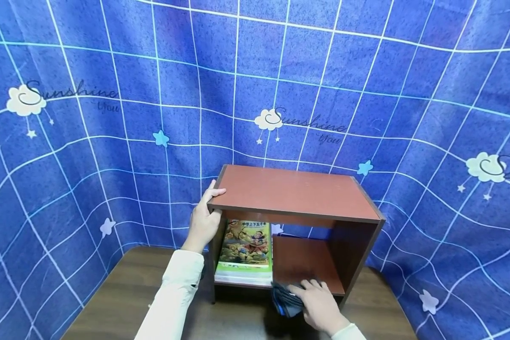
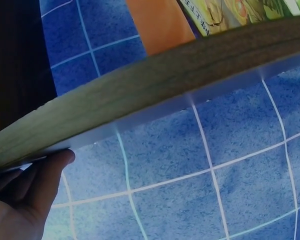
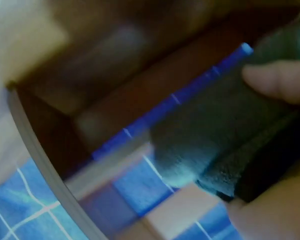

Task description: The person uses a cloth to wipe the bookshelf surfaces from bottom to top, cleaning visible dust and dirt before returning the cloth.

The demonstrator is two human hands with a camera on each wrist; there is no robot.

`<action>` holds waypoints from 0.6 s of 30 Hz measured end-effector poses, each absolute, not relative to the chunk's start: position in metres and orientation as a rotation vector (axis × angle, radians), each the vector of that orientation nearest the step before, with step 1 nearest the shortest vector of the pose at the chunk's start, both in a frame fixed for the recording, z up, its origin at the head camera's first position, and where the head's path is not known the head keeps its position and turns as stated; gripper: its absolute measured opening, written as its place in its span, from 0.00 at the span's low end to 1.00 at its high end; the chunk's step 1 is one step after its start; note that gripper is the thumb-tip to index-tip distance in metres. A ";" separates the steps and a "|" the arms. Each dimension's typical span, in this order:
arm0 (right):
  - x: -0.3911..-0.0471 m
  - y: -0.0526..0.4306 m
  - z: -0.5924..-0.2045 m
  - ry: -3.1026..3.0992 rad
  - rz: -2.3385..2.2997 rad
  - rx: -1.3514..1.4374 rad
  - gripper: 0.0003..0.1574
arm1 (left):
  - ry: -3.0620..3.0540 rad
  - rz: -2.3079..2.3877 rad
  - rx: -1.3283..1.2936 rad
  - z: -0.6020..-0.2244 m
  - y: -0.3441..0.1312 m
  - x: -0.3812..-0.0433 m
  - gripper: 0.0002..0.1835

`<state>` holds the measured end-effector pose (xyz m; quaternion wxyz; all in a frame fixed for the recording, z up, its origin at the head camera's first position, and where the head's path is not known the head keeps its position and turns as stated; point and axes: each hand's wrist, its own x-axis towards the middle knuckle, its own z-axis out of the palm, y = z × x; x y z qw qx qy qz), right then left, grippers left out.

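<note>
A small reddish-brown wooden shelf (image 1: 297,193) with dark edges stands on the table. My left hand (image 1: 205,222) grips its upper left corner; in the left wrist view, fingers (image 2: 45,182) lie against a panel of it. My right hand (image 1: 320,304) holds a folded dark grey cloth (image 1: 286,300) with a bit of blue at the front edge of the lower board, on the right side. Seen from the right wrist, the cloth (image 3: 205,120) lies between thumb and fingers. A stack of books (image 1: 244,250) with an illustrated top cover fills the lower left of the shelf.
The brown wooden table (image 1: 119,288) extends on both sides of the shelf. A blue curtain (image 1: 187,94) with white grid lines, clouds and stars hangs behind and around it. The shelf's right side panel (image 1: 352,250) borders the inner space.
</note>
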<state>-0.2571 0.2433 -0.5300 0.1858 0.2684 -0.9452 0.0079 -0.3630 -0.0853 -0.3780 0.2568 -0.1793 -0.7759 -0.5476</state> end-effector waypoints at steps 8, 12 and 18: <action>-0.265 0.271 -0.486 -2.842 0.481 0.916 0.31 | -2.088 -1.480 -0.474 -0.380 -0.086 -0.361 0.22; -0.288 0.284 -0.459 -2.858 0.455 0.678 0.30 | -2.080 -1.486 -0.480 -0.381 -0.085 -0.361 0.22; -0.335 0.287 -0.456 -2.899 0.213 0.355 0.14 | -2.070 -1.480 -0.479 -0.381 -0.083 -0.364 0.22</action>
